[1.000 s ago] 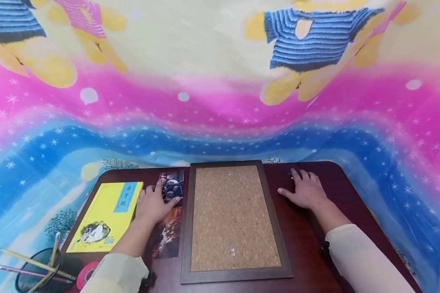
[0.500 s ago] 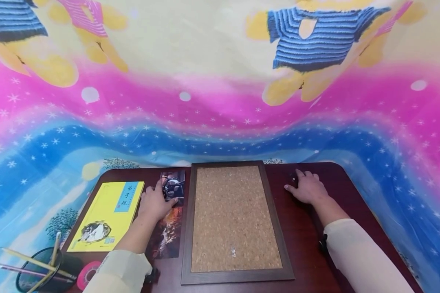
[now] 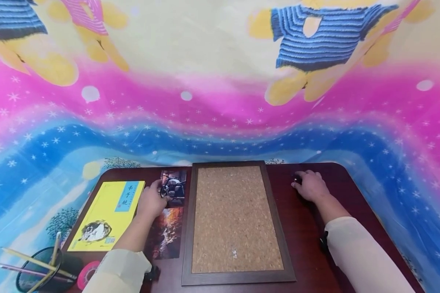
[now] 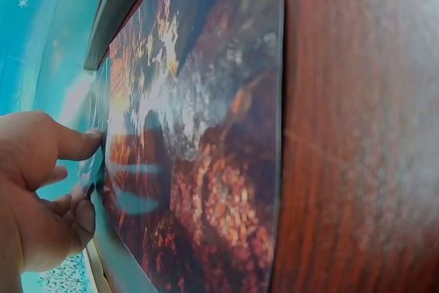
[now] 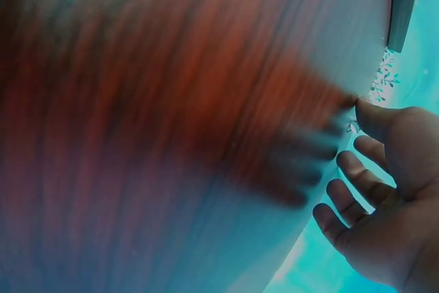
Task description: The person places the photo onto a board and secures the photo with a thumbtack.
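My left hand (image 3: 152, 199) lies over the left edge of a motorcycle photo (image 3: 175, 189), between it and a yellow book (image 3: 108, 215). Its thumb and fingers bend together, and a dark spot shows at the fingertips in the left wrist view; whether they pinch anything is unclear. Below lies a second photo (image 3: 168, 232), an orange and dark landscape. A cork board (image 3: 238, 219) in a brown frame lies in the middle. At the far right, my right hand (image 3: 311, 187) bends its thumb and index finger by a small shiny black object (image 3: 297, 178), mostly hidden. Its grip is unclear.
At the front left stand a black mesh pencil cup (image 3: 60, 276) with several pencils and a pink roll of tape (image 3: 87, 273). The dark red table (image 3: 311, 244) has rounded far corners. A patterned curtain (image 3: 220, 101) hangs behind and around it.
My left thumb, stretched over the motorcycle photo before, has drawn in toward the fingers. My right hand has shifted slightly right, its thumb and index finger closer together. The board and photos keep their places.
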The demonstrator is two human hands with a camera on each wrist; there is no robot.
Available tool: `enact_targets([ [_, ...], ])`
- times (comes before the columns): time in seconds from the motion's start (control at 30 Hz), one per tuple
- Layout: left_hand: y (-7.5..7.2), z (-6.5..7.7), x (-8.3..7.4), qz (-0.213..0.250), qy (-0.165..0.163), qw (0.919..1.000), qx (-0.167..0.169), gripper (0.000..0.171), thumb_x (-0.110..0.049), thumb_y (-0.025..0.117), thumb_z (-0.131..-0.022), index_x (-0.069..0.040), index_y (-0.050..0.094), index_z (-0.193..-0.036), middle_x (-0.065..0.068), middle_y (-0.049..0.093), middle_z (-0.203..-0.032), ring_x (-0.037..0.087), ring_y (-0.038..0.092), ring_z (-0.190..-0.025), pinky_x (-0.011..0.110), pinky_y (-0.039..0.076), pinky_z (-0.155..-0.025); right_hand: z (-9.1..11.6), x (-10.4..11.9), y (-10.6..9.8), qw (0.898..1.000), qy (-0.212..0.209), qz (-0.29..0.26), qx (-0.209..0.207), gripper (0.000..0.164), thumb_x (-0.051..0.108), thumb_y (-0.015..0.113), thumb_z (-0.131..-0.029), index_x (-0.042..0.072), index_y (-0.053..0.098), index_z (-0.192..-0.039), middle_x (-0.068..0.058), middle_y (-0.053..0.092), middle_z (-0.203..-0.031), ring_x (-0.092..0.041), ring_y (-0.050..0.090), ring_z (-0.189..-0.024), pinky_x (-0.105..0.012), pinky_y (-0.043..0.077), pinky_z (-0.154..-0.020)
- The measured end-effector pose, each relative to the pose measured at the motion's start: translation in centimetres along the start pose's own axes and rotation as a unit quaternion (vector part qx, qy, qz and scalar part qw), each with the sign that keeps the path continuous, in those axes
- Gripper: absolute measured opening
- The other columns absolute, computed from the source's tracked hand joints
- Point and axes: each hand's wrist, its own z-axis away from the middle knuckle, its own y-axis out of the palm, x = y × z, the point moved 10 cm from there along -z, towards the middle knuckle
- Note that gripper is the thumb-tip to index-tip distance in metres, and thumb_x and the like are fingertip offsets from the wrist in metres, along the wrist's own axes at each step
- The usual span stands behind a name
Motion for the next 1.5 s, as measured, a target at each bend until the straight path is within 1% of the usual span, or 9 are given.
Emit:
enact_targets([
  [0.1, -0.1, -0.2, 0.3, 0.010, -0.002, 0.9999, -0.008, 0.074, -0.013, 0.074, -0.089, 0.001, 0.041, -0.154, 0.033, 0.060, -0.130, 0.050, 0.055, -0.122, 0.063, 0.045, -0.103, -0.1, 0.1, -0.1, 1.000, -0.002, -0.002, -0.006, 0.051, 0.027, 0.065, -0.102, -0.002, 0.057, -0.143, -0.033, 0.052, -0.140, -0.052, 0.044, -0.120, -0.067, 0.043, -0.096],
  [0.3, -0.2, -0.3, 0.9, 0.038, -0.013, 0.9990, -0.021, 0.070, -0.008, 0.071, -0.090, -0.003, 0.044, -0.154, 0.029, 0.061, -0.131, 0.048, 0.057, -0.122, 0.062, 0.047, -0.101, -0.3, 0.5, -0.1, 1.000, -0.011, -0.008, -0.012, 0.044, 0.022, 0.065, -0.102, -0.004, 0.062, -0.137, -0.032, 0.055, -0.137, -0.053, 0.045, -0.121, -0.065, 0.042, -0.098],
  [0.53, -0.1, -0.2, 1.1, 0.064, -0.008, 0.9976, -0.027, 0.060, -0.006, 0.069, -0.090, -0.008, 0.054, -0.148, 0.023, 0.068, -0.123, 0.043, 0.062, -0.115, 0.056, 0.051, -0.091, -0.5, 0.6, -0.1, 0.999, -0.018, -0.021, -0.019, 0.035, 0.015, 0.064, -0.102, -0.004, 0.067, -0.131, -0.032, 0.059, -0.134, -0.053, 0.048, -0.126, -0.062, 0.036, -0.108],
  [0.67, -0.1, -0.2, 1.1, 0.072, -0.006, 0.9970, -0.027, 0.051, -0.005, 0.068, -0.092, -0.008, 0.061, -0.143, 0.021, 0.070, -0.123, 0.042, 0.063, -0.114, 0.052, 0.051, -0.086, -0.5, 0.6, 0.1, 0.999, -0.012, -0.034, -0.015, 0.032, 0.012, 0.062, -0.103, -0.003, 0.068, -0.131, -0.031, 0.058, -0.136, -0.054, 0.045, -0.129, -0.063, 0.034, -0.110],
  [0.87, -0.1, 0.0, 1.0, 0.086, -0.004, 0.9957, -0.033, 0.046, -0.005, 0.068, -0.094, -0.007, 0.063, -0.140, 0.021, 0.069, -0.123, 0.037, 0.066, -0.106, 0.043, 0.051, -0.073, -0.5, 0.8, 0.4, 0.999, -0.009, -0.043, -0.006, 0.029, 0.010, 0.059, -0.104, -0.002, 0.069, -0.128, -0.030, 0.057, -0.139, -0.054, 0.043, -0.133, -0.064, 0.032, -0.113],
  [1.1, 0.0, 0.1, 0.9, 0.122, -0.002, 0.9923, -0.021, 0.048, -0.006, 0.070, -0.095, -0.005, 0.062, -0.141, 0.021, 0.069, -0.123, 0.026, 0.066, -0.086, 0.035, 0.049, -0.066, -0.7, 0.7, 0.7, 0.999, -0.012, -0.053, -0.005, 0.025, 0.011, 0.059, -0.105, 0.000, 0.072, -0.122, -0.026, 0.066, -0.129, -0.049, 0.056, -0.122, -0.063, 0.043, -0.104],
  [1.2, 0.1, 0.2, 1.0, 0.144, -0.008, 0.9894, -0.016, 0.048, -0.005, 0.070, -0.095, -0.005, 0.061, -0.142, 0.020, 0.069, -0.122, 0.025, 0.065, -0.085, 0.035, 0.050, -0.067, -0.6, 0.7, 0.6, 0.998, -0.013, -0.060, -0.006, 0.024, 0.011, 0.058, -0.105, 0.001, 0.073, -0.120, -0.024, 0.069, -0.124, -0.045, 0.060, -0.115, -0.061, 0.047, -0.099],
  [1.33, 0.1, 0.3, 1.2, 0.179, -0.019, 0.9836, -0.009, 0.048, -0.005, 0.070, -0.095, -0.006, 0.061, -0.143, 0.018, 0.067, -0.119, 0.026, 0.063, -0.091, 0.034, 0.051, -0.068, -0.4, 0.5, 0.3, 0.997, -0.011, -0.075, -0.016, 0.022, 0.011, 0.059, -0.105, 0.003, 0.075, -0.118, -0.022, 0.071, -0.119, -0.040, 0.065, -0.107, -0.057, 0.051, -0.091],
  [1.5, -0.1, 0.5, 1.5, 0.210, -0.026, 0.9773, -0.006, 0.048, -0.006, 0.071, -0.096, -0.005, 0.061, -0.143, 0.016, 0.067, -0.117, 0.025, 0.059, -0.094, 0.032, 0.050, -0.069, -0.2, 0.7, -0.1, 0.995, -0.013, -0.093, -0.027, 0.022, 0.013, 0.060, -0.105, 0.005, 0.075, -0.118, -0.021, 0.071, -0.119, -0.038, 0.066, -0.104, -0.055, 0.052, -0.088],
])
